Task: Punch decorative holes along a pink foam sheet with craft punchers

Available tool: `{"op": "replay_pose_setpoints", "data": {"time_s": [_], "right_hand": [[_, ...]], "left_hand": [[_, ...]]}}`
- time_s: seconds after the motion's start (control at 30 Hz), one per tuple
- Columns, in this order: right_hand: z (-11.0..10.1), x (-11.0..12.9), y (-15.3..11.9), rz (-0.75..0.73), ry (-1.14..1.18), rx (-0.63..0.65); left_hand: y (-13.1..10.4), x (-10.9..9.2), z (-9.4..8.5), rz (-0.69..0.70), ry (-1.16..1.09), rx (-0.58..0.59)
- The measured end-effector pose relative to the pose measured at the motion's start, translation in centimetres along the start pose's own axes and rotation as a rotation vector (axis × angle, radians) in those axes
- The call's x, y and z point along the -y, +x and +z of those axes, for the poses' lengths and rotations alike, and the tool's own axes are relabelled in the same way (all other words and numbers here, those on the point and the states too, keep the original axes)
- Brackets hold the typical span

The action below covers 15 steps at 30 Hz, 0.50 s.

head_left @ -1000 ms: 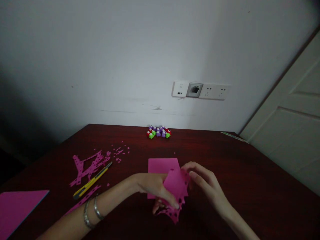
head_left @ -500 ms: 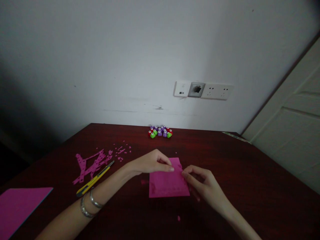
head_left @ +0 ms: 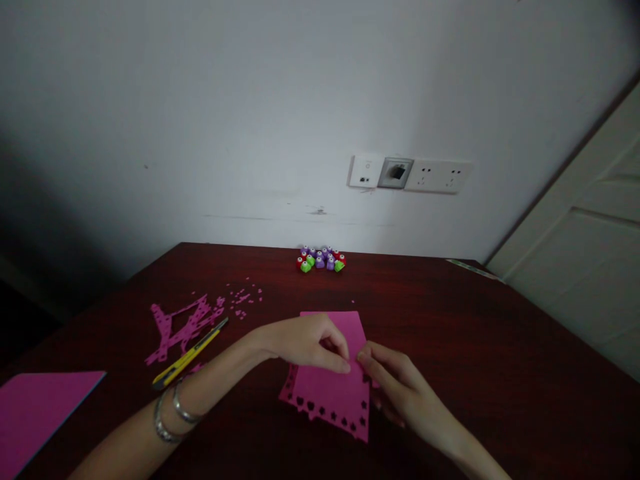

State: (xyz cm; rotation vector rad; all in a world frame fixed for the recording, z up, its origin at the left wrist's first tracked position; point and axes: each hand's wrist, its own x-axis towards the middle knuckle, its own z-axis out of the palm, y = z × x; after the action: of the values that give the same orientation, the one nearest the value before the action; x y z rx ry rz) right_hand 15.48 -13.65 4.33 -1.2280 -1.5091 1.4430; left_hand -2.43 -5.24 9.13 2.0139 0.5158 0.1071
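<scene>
A pink foam or card sheet (head_left: pixel 330 390) lies in front of me, with punched star- or flower-like holes along its lower edge. Part of a darker, hole-punched pink strip (head_left: pixel 287 390) shows at its lower left. My left hand (head_left: pixel 313 343), with two silver bracelets on the wrist, is over the sheet's middle, thumb and index finger curled together; whatever they pinch is too small to see. At the sheet's right edge, my right hand (head_left: pixel 395 377) pinches it between thumb and index finger. A bit of pink shows beneath the right fingers.
Pink cut-out scraps (head_left: pixel 183 330) and tiny pink bits (head_left: pixel 243 300) lie left of the hands. A yellow utility knife (head_left: pixel 187 360) rests by my left forearm. Another pink sheet (head_left: pixel 45 407) is at far left. Small coloured punches (head_left: pixel 320 260) cluster near the wall.
The sheet's lower part has come toward me and tilted, showing the row of punched holes. My left hand has moved slightly down; the right fingers stay at the edge.
</scene>
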Motion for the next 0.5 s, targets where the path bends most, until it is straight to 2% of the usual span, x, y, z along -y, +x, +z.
{"op": "replay_pose_setpoints", "data": {"time_s": [0.23,0.5], "right_hand": [[0.33,-0.11,-0.35,-0.025,0.021,-0.050],[0.63,-0.71,-0.26,-0.143,-0.190,-0.152]], "left_hand": [[-0.46,-0.26,-0.24,0.022,0.041,-0.057],[-0.64,-0.27,-0.35,0.046,0.056,-0.047]]}}
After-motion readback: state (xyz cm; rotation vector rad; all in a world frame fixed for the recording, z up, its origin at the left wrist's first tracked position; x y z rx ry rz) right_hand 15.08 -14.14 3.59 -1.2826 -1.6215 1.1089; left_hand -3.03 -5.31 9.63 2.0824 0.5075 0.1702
